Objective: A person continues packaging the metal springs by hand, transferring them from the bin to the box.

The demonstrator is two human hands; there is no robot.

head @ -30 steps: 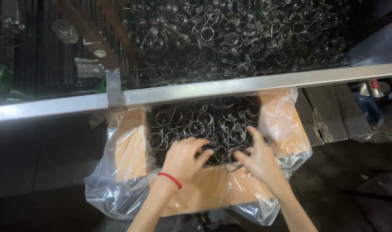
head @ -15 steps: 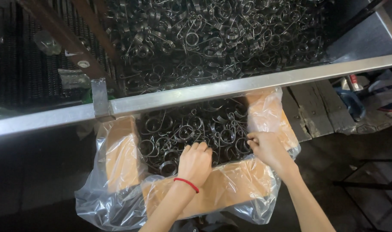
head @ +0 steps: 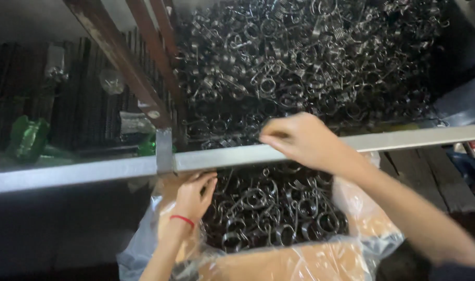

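A cardboard box (head: 284, 265) lined with a clear plastic bag (head: 373, 229) holds several dark metal spring clips (head: 268, 213). My left hand (head: 193, 195), with a red band at the wrist, rests on the box's left inner wall with fingers apart. Above the grey metal rail (head: 92, 171), my right hand (head: 300, 140) is lifted at the edge of a big heap of the same clips (head: 300, 62), fingers curled together. Whether it holds a clip is hidden.
Rusty angled bars (head: 123, 67) cross the upper left. Green plastic pieces (head: 27, 138) and dark racks lie at the left. Wooden planks (head: 430, 177) and small objects are at the right under the rail.
Both hands were pressing on the clips in the box. Now my right hand has risen over the rail toward the heap, and my left hand has shifted to the box's left side.
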